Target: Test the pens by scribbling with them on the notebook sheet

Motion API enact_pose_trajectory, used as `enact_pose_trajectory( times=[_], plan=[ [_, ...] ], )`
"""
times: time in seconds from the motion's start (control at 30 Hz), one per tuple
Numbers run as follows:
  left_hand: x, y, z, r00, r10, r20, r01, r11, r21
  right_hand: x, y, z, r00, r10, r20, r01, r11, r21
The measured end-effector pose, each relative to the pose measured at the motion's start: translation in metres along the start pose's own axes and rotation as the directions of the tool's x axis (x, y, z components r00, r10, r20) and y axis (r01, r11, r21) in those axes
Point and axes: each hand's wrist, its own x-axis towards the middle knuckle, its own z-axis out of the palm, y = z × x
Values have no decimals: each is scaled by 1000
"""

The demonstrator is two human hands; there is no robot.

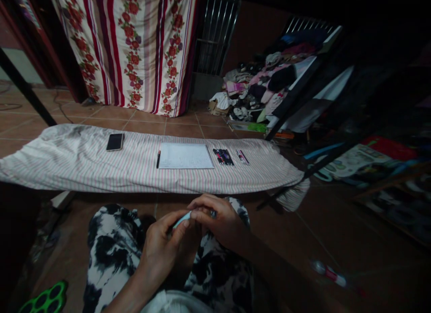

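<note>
Terracotta tiles [316,232] spread below the lap, where the left hand [161,241] closes around 1 pale-blue object [182,219]; the right hand [220,218], fingers bent, meets its end, grip unclear. Beyond, striped cloth [134,176] bears 1 phone [115,142], 1 spiral notebook [185,156], its marks unreadable, and pens [223,157]; farther, 1 cardboard box [218,109] fronts heaped clothes [259,81].

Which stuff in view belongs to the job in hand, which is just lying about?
In the job:
pale-blue slim object, between left hand and right hand
probably white spiral-bound notepad and row of slim dark pens, laid out in front

Lying about, I'd judge:
dark rectangular phone
heap of mixed-colour cloth
clear-and-red plastic bottle
</note>
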Motion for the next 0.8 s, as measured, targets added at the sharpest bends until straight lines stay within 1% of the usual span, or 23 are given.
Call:
enact_pose_trajectory(
  times=[0.1, 0.27, 0.37, 0.47, 0.57, 0.67, 0.8],
  plan=[
    [3, 0, 1, 1000, -19, 17, 19, 1000, -20, 2, -1, 0, 999, 23, -39, -22, 1000, 22],
    [8, 0, 5, 997, -36, 72, 41, 996, -75, 6, 5, -4, 996, -80, -29, 80, 997, 11],
    [8, 1, 9, 993, -56, 104, 67, 992, -106, 3, 11, -8, 993, -115, -34, 116, 993, 20],
    [8, 3, 14, 992, -68, 102, 80, 991, -110, -1, 15, -12, 995, -101, -27, 102, 995, 25],
    [9, 3, 18, 990, -71, 124, 86, 990, -114, -2, 18, -16, 997, -79, -7, 79, 997, 25],
    [12, 1, 19, 986, -81, 145, 97, 990, -105, -2, 21, -20, 996, -86, 10, 86, 996, -3],
    [16, -4, 20, 987, -60, 150, 74, 993, -91, -3, 24, -23, 998, -68, 0, 68, 997, -20]
  ],
)
